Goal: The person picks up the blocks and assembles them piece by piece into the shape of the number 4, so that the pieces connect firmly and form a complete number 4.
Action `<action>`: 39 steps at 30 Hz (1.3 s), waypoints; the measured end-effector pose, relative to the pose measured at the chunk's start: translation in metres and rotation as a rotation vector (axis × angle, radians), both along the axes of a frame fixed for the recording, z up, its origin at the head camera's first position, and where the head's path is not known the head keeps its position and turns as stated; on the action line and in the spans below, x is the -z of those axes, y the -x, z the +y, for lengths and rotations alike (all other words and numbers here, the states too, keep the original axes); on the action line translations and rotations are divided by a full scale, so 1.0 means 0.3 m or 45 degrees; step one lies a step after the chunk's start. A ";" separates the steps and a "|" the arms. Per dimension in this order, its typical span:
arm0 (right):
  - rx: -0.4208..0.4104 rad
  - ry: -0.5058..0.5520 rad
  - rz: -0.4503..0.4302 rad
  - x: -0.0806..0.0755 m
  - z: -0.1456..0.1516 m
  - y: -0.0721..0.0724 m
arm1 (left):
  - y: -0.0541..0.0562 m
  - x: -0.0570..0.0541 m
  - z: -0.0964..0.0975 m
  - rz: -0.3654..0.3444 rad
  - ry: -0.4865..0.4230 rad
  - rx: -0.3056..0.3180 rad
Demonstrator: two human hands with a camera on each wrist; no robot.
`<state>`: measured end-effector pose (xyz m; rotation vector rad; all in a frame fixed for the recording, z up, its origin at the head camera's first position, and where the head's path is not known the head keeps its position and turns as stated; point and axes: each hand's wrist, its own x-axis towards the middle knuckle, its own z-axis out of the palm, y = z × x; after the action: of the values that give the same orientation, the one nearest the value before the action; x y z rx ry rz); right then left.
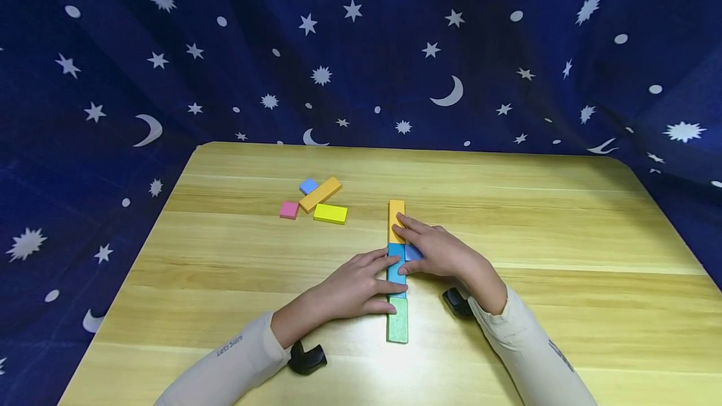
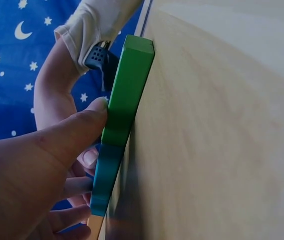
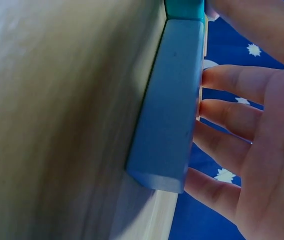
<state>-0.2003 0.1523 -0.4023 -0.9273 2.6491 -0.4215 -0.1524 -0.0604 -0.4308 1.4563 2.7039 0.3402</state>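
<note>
A green block point(image 1: 398, 329), a teal block point(image 1: 396, 273) and an orange block point(image 1: 397, 208) lie end to end in a straight row on the table. From the teal block's right side juts a periwinkle blue block point(image 1: 413, 252), partly hidden under my right hand point(image 1: 445, 250); the right wrist view shows more of that blue block point(image 3: 166, 105). My left hand point(image 1: 356, 287) spreads its fingers over the teal block, its thumb at the green block point(image 2: 128, 90). The right hand's fingertips rest on the orange block, with its thumb over the teal one.
Farther back and left on the wooden table point(image 1: 225, 255) lie a pink block point(image 1: 289, 210), a small blue block point(image 1: 308, 186), a long orange block point(image 1: 321, 194) and a yellow block point(image 1: 330, 213). A starry dark blue curtain point(image 1: 361, 36) hangs behind the table's far edge.
</note>
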 end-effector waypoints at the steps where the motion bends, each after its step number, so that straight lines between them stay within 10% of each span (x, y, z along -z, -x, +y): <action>1: -0.002 -0.001 0.001 0.000 0.000 0.000 | 0.000 0.000 0.000 -0.007 -0.002 -0.003; 39: 0.002 -0.003 -0.040 -0.002 0.002 0.003 | -0.002 -0.001 -0.001 0.034 -0.014 0.024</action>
<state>-0.2012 0.1529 -0.4015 -0.9108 2.6213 -0.4302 -0.1518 -0.0606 -0.4304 1.4988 2.7111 0.3376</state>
